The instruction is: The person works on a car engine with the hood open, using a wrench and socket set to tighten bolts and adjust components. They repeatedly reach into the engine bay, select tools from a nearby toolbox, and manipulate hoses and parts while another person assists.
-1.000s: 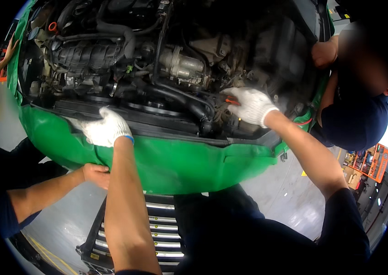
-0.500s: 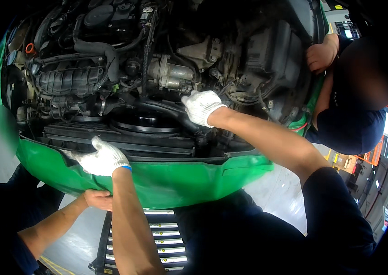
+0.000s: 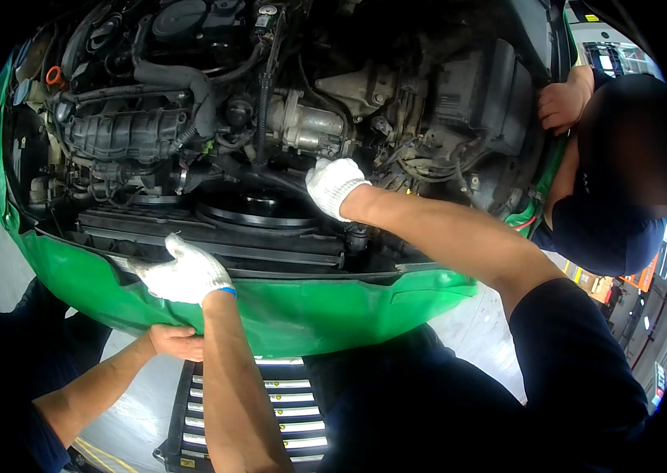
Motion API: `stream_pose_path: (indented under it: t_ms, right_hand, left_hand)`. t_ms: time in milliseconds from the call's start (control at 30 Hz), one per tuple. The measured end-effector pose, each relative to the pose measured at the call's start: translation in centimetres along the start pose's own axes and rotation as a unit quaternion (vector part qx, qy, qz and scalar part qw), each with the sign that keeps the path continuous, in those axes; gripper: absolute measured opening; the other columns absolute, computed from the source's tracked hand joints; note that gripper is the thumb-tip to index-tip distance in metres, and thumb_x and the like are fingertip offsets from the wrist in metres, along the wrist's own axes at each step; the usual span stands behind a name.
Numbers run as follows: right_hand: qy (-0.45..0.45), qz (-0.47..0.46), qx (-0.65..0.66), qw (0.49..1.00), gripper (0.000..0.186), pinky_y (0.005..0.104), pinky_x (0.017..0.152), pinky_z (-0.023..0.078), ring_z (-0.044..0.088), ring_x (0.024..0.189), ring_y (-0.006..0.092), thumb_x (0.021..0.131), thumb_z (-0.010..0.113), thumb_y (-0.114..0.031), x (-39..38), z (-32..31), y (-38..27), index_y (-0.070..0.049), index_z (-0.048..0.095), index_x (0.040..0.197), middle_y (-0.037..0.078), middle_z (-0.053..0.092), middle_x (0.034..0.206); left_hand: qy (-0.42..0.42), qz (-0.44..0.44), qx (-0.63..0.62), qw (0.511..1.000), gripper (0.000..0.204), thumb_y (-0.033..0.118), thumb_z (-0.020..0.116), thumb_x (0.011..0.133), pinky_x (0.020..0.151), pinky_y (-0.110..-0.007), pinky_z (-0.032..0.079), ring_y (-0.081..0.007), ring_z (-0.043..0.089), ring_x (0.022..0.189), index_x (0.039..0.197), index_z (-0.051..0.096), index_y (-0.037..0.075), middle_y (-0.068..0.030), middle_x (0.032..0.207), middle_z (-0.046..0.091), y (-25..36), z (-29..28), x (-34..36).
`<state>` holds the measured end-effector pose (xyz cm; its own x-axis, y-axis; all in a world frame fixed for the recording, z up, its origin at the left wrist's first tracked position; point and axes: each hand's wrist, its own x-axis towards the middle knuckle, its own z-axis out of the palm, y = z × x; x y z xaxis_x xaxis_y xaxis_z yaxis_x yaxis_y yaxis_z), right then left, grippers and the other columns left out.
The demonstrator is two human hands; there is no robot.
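My left hand (image 3: 183, 272), in a white knit glove, lies on the front edge of the engine bay over a green fender cover (image 3: 333, 311). Its thumb points up and its fingers stretch left, apart from it. My right hand (image 3: 337, 188), gloved the same way, reaches down among the engine parts with its fingers curled round a black hose (image 3: 282, 180). The part of the hose under the glove is hidden. Just above that hand sits a silver cylindrical starter-like part (image 3: 310, 130). A round black fan housing (image 3: 258, 206) lies to its left.
At the left, another person's bare hand (image 3: 177, 341) touches the cover's lower edge. At the right, a second person's hand (image 3: 562, 106) rests on the fender. A black rack with pale slats (image 3: 294, 410) stands below. A black box (image 3: 487, 94) fills the bay's right side.
My right hand has shifted slightly left and down along the hose. My left hand keeps its place on the front edge. The whole view has moved a little.
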<state>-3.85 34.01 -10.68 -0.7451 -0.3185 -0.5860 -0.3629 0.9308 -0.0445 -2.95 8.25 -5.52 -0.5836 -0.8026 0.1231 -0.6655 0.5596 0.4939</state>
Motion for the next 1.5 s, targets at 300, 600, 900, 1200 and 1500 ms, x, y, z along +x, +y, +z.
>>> stream_pose_path:
  t_ms: [300,600,900,1200,1500]
  right_hand:
    - [0.027,0.045,0.092,0.994,0.025,0.0468,0.081,0.062,0.076,0.101,0.0361,0.090,0.066,-0.012,-0.3,0.5,0.2,-0.002,0.078,0.109,0.023,0.076,0.113]
    - [-0.084,0.111,0.216,0.967,0.029,0.0481,0.083,0.061,0.077,0.100,0.0398,0.093,0.061,-0.019,2.0,-1.2,6.3,-0.004,0.082,0.105,0.023,0.078,0.110]
    - [0.008,0.017,0.091,0.996,0.024,0.0493,0.081,0.060,0.074,0.096,0.0404,0.094,0.055,-0.012,-0.5,0.0,2.5,-0.001,0.070,0.109,0.025,0.073,0.106]
    - [0.045,0.003,0.026,0.999,0.025,0.0485,0.073,0.061,0.075,0.100,0.0331,0.089,0.068,-0.011,-0.9,0.9,0.2,0.000,0.077,0.109,0.017,0.077,0.106]
    - [-0.018,-0.009,-0.006,1.000,0.025,0.0469,0.078,0.061,0.074,0.105,0.0321,0.087,0.072,-0.014,1.4,1.4,0.1,-0.005,0.082,0.109,0.015,0.079,0.112]
  left_hand:
    - [-0.039,0.007,0.041,0.998,0.084,0.035,0.071,0.099,0.118,-0.056,0.039,-0.0479,0.048,0.139,0.160,0.033,-0.009,-0.0363,0.150,0.048,-0.5,-0.6,0.2]
    - [-0.027,-0.013,0.044,0.999,0.080,0.027,0.072,0.094,0.111,-0.054,0.047,-0.0463,0.059,0.127,0.162,0.038,0.001,-0.0301,0.146,0.058,1.2,-0.8,-0.3]
    - [-0.017,-0.004,0.043,0.999,0.079,0.025,0.070,0.094,0.109,-0.054,0.049,-0.0457,0.060,0.126,0.162,0.037,0.000,-0.0310,0.143,0.059,0.4,-0.5,-0.2]
    - [-0.004,-0.015,0.049,0.999,0.080,0.017,0.072,0.092,0.107,-0.054,0.051,-0.0452,0.064,0.122,0.163,0.038,0.003,-0.0286,0.142,0.063,-0.2,0.1,0.0]
    - [-0.008,-0.004,0.045,0.999,0.081,0.017,0.073,0.092,0.109,-0.054,0.050,-0.0455,0.063,0.124,0.163,0.038,0.004,-0.0277,0.144,0.062,0.5,-0.5,-0.2]
